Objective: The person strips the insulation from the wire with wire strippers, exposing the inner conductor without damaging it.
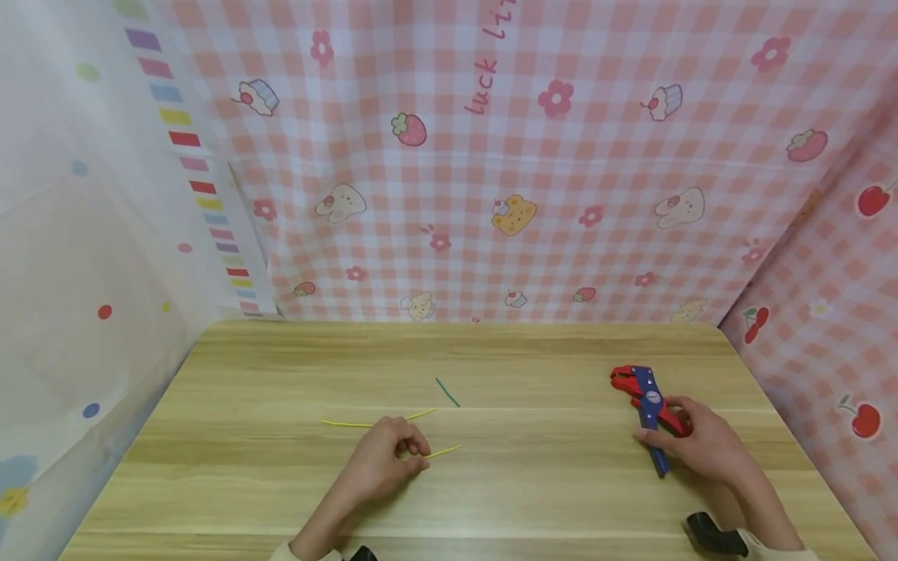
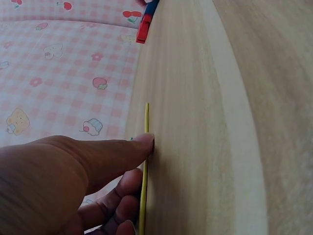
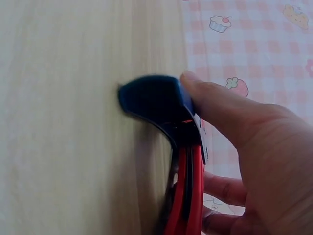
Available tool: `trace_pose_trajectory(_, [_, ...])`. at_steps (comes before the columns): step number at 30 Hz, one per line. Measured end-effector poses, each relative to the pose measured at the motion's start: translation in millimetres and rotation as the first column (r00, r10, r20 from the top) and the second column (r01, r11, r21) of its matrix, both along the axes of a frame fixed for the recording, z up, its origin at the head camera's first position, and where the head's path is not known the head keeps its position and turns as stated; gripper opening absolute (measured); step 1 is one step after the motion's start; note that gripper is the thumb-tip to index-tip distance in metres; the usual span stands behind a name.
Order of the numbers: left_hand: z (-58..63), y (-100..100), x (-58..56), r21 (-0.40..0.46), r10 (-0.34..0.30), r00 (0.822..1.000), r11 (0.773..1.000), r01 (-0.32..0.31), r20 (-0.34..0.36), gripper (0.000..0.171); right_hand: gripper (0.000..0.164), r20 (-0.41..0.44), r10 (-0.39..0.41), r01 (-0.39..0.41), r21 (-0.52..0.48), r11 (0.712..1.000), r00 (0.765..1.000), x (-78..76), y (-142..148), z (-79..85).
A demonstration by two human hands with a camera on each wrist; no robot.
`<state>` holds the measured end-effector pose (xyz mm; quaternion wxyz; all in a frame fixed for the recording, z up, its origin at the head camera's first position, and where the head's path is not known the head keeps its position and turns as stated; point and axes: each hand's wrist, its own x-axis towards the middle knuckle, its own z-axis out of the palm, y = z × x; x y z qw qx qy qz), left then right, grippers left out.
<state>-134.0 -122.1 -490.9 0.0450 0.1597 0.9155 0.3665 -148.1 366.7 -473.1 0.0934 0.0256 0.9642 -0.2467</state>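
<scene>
My left hand pinches a thin yellow wire between thumb and fingers. In the left wrist view the same wire sticks out straight past the thumb. Behind that hand a second yellow length of wire lies on the table, partly hidden by the knuckles. My right hand grips a wire stripper with blue and red handles, its red head facing away to the left. From the right wrist, the stripper's blue handle and red handle show beside the thumb.
A short green wire lies near the table's middle. The wooden table is bordered by a pink checked cloth at the back and cloth sheets at both sides.
</scene>
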Motion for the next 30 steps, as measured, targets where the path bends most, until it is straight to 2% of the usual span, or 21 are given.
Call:
trace_pose_trajectory(9, [0.0, -0.1, 4.2, -0.048, -0.001, 1.0, 0.999, 0.001, -0.013, 0.018, 0.094, 0.068, -0.032, 0.033, -0.004, 0.999, 0.997, 1.2, -1.6, 2.5])
trace_pose_trajectory(16, [1.7, 1.9, 5.2, -0.066, -0.009, 0.999, 0.998, 0.006, -0.039, 0.019, 0.069, 0.092, -0.05, 0.047, 0.037, 0.998, 0.994, 3.7, -4.5, 0.9])
trace_pose_trajectory(23, [1.1, 0.9, 4.9, -0.071, -0.013, 0.999, 0.997, 0.009, -0.048, 0.018, 0.062, 0.031, -0.045, 0.042, 0.082, 0.996, 0.999, 4.3, -7.6, -0.5])
trace_pose_trajectory(30, [0.5, 0.0, 4.4, -0.067, -0.01, 0.999, 0.998, 0.006, -0.052, 0.016, 0.06, -0.02, -0.069, 0.07, 0.035, 0.997, 0.997, 2.6, -2.8, -8.9])
